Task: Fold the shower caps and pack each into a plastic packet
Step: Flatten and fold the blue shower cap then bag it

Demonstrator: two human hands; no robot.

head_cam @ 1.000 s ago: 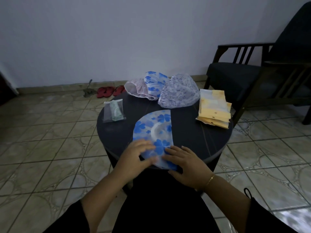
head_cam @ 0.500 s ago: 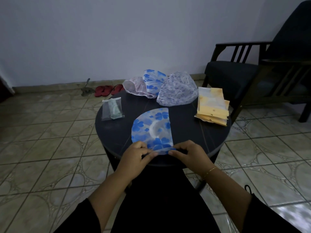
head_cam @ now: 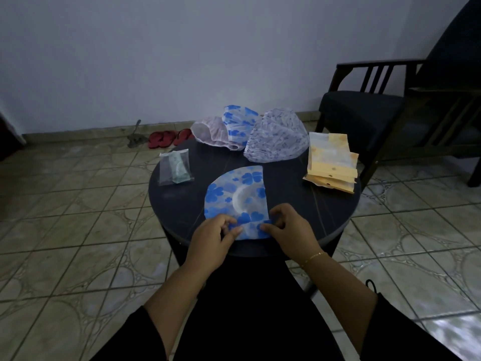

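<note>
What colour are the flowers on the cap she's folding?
Blue flowers on the see-through folded cap, seen from the head camera.

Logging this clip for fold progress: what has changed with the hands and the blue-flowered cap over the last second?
Both hands went from lying flat on the half-folded blue-flowered plastic shower cap to pinching its near edge: the left hand and right hand now turn that edge up and away, starting a fold. The three unfolded caps, yellow packets and packed clear packet lie unmoved.
</note>
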